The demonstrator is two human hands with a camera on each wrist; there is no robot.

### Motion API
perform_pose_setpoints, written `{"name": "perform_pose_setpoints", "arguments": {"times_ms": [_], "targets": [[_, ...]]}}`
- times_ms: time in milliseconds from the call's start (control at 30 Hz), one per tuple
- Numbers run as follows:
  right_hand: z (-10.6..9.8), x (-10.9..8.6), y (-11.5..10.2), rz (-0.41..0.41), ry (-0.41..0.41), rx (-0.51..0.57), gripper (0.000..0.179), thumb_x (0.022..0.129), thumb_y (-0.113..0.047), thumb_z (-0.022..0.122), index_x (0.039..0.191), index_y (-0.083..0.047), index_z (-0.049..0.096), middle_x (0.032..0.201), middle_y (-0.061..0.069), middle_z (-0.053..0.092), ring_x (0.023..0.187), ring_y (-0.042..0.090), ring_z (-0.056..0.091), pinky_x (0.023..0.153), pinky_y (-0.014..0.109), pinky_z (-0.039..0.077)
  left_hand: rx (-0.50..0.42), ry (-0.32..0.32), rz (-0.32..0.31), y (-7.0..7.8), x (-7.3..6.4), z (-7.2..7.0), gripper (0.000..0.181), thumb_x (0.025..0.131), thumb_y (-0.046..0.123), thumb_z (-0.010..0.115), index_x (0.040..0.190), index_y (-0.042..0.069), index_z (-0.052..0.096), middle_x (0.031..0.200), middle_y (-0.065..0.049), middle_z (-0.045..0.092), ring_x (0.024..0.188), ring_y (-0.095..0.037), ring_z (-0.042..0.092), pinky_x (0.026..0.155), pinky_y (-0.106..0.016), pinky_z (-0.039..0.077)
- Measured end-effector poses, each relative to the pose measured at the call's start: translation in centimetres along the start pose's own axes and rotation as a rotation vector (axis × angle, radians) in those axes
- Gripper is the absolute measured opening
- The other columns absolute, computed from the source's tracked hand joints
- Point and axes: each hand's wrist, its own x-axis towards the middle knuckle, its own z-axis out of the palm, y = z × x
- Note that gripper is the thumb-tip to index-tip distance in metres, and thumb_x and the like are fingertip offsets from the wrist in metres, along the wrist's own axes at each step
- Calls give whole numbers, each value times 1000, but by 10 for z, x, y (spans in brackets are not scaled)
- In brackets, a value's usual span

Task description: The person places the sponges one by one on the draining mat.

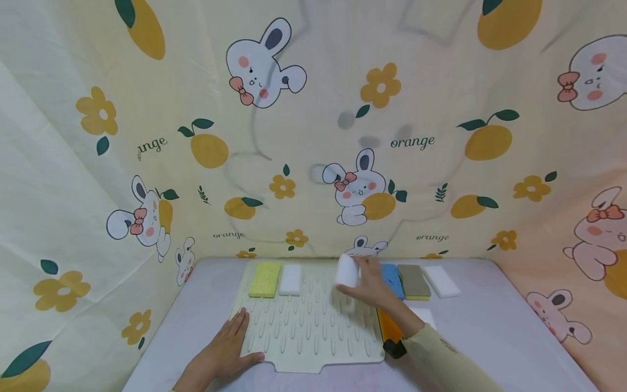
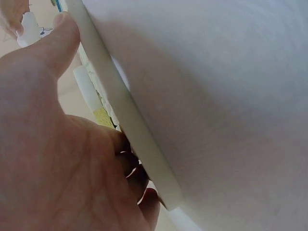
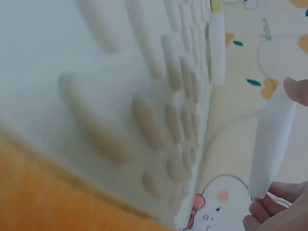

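A cream ribbed board (image 1: pixel 303 337) lies on the table, with a yellow sponge (image 1: pixel 265 279) and a white sponge block (image 1: pixel 290 280) side by side on its far left part. Between thumb and fingertips my right hand (image 1: pixel 373 286) pinches another white sponge block (image 1: pixel 345 271) by its ends, above the board's far right part. In the right wrist view this block (image 3: pixel 273 142) is slightly bowed. My left hand (image 1: pixel 222 348) rests at the board's near left corner, fingers extended along the side; the left wrist view shows thumb and fingers against the board's edge (image 2: pixel 115 91).
Right of the board lie a blue sponge (image 1: pixel 392 277), a grey-brown and yellow sponge (image 1: pixel 415 280) and a white block (image 1: pixel 442 281). Another white piece (image 1: pixel 425 314) and an orange item (image 1: pixel 388 325) with a black end are partly hidden by my right forearm. A patterned cloth (image 1: pixel 313 125) surrounds the table.
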Motion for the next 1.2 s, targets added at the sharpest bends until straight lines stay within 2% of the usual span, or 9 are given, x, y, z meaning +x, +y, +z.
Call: {"name": "perform_pose_setpoints", "arguments": {"times_ms": [133,467,767,1000,1200], "targets": [[7,1,-7,-10,-22,-11,101,80,-52,93,156,-5,48,151,25,44,130,42,45,87,59,57,2,-2,5,-1,1,0,119,92,72,71,164,-11,26,175,-30,18,162,-45,19,132,-60,20],[23,10,-21,24,-106,-1,102,82,-52,92,161,-10,44,154,21,43,135,39,41,95,59,55,8,-2,8,-2,1,2,119,91,73,70,164,-11,26,175,-30,19,163,-44,20,132,-60,20],[39,22,-22,-7,-134,-18,102,80,-45,94,158,-1,45,155,26,42,139,43,39,105,63,50,4,-4,-6,-1,0,2,119,92,73,70,165,-10,26,175,-29,18,163,-43,19,132,-58,19],[45,29,-24,6,-176,-44,107,80,-50,94,160,-1,42,159,27,40,142,43,38,109,64,49,-5,-11,-17,0,0,0,119,91,73,70,165,-10,26,175,-28,18,163,-43,19,132,-59,19],[50,35,-23,-22,-196,-42,107,80,-46,95,160,0,42,157,28,41,140,43,38,111,62,47,-5,-9,-4,2,-1,-3,118,92,71,71,165,-11,26,175,-29,19,163,-43,19,132,-59,19]]}}
